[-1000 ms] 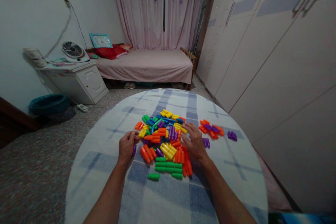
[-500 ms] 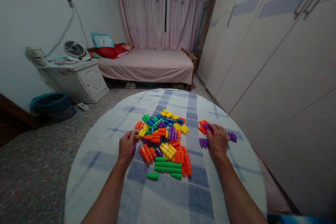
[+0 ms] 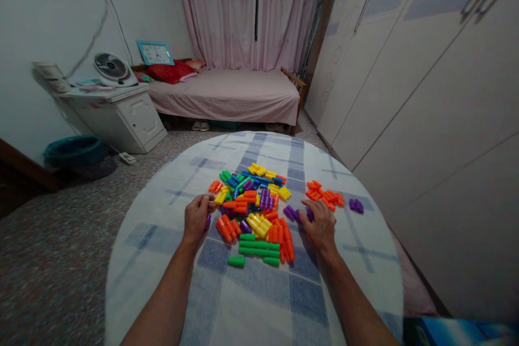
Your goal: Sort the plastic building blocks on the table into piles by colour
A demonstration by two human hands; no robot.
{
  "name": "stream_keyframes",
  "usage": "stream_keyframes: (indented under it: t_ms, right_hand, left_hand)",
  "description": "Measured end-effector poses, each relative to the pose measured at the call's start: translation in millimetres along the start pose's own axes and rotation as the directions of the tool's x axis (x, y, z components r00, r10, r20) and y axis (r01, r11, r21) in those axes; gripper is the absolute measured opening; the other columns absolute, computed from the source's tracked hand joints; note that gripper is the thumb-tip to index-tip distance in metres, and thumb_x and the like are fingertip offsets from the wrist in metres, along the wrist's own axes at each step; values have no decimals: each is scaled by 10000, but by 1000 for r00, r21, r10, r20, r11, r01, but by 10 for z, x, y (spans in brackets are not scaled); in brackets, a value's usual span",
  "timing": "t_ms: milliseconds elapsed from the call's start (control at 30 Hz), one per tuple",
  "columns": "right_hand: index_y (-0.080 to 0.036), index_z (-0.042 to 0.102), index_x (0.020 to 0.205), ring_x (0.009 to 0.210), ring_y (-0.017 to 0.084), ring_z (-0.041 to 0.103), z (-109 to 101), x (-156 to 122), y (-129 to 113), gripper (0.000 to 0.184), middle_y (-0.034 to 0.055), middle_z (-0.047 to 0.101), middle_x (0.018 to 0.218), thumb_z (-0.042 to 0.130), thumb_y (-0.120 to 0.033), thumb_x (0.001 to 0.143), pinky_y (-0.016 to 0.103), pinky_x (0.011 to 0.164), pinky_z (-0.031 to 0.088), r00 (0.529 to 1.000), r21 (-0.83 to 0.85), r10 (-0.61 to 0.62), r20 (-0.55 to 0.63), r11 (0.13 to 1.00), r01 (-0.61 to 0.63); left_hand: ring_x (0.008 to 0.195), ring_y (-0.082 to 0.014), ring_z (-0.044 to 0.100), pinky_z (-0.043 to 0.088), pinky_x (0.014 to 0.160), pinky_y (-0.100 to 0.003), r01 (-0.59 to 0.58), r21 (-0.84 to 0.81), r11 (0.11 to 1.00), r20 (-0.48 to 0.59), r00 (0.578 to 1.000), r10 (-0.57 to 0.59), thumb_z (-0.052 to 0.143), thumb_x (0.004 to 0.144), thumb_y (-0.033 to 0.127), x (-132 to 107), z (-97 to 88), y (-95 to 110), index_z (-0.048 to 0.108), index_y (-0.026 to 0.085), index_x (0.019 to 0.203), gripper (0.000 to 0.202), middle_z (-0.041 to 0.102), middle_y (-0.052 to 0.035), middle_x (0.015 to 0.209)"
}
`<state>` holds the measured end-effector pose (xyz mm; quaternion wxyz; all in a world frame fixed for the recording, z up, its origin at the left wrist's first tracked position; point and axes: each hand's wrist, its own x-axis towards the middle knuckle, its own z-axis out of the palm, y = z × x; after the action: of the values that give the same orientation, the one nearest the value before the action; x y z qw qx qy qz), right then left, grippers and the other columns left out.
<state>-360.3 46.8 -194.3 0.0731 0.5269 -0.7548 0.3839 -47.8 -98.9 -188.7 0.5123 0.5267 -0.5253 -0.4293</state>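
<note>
My left hand (image 3: 197, 219) rests at the left edge of a pile of colourful plastic building blocks, thumb and fingers pinched together beside a yellow block (image 3: 221, 196). What the pinch holds, if anything, I cannot make out. A purple block (image 3: 208, 222) shows partly behind that hand. My right hand (image 3: 320, 225) is closed over purple blocks (image 3: 292, 213) to the right of the pile, its fingers covering part of them. Just beyond it lies a group of orange blocks (image 3: 324, 195). Farther right sits a separate purple block (image 3: 356, 205).
Green blocks (image 3: 259, 248) lie at the near side of the pile, with orange ones (image 3: 283, 239) next to them. A checked cloth (image 3: 259, 303) covers the round table. Behind are a bed (image 3: 235, 92), a fan (image 3: 112, 67) on a cabinet (image 3: 138, 119) and a wardrobe (image 3: 425, 135).
My right hand has moved left towards the pile with purple blocks, uncovering the orange group. My left hand has stayed almost in place. The view has tilted slightly.
</note>
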Motion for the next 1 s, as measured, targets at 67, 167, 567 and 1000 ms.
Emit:
stream_keyframes:
  t_ms: [67, 167, 567, 1000]
  right_hand:
    - [-180, 669, 1052, 1141, 292, 512, 16, 10, 37, 358, 101, 646, 1114, 468, -396, 849, 518, 1004, 328, 997, 14, 71, -10, 997, -70]
    - [-155, 666, 1038, 1054, 252, 564, 61, 48, 18, 366, 117, 649, 1084, 471, -390, 837, 453, 969, 405, 993, 165, 39, 108, 985, -57]
    - [-139, 533, 1288, 1237, 301, 440, -406, 311, 695, 532, 174, 503, 1323, 415, -404, 842, 511, 1033, 338, 932, -113, 303, -198, 938, -328]
    - [-122, 574, 1251, 1135, 257, 508, -314, 595, 1164, 511, 151, 578, 1233, 353, -282, 819, 422, 1000, 367, 935, -104, 330, -131, 933, -344]
  left_hand:
    - [617, -143, 612, 490, 602, -232, 1, 9, 1000, -2, 1000, -1, 539, 737, 459, -4, 2, 18, 667, 109, 857, 392, 657, -58, 695]
    - [627, -147, 615, 496, 612, -236, 1, 10, 1000, -3, 1000, -1, 540, 732, 464, -10, 6, 37, 669, 108, 858, 399, 658, -60, 698]
    - [618, -132, 604, 501, 622, -226, 28, -30, 999, 1, 1000, -28, 574, 719, 495, 8, 2, -29, 664, 113, 868, 420, 638, -39, 674]
    - [617, -141, 612, 505, 626, -235, 7, -2, 1000, -9, 1000, -7, 577, 701, 522, -4, 16, 20, 671, 113, 860, 449, 643, -41, 660]
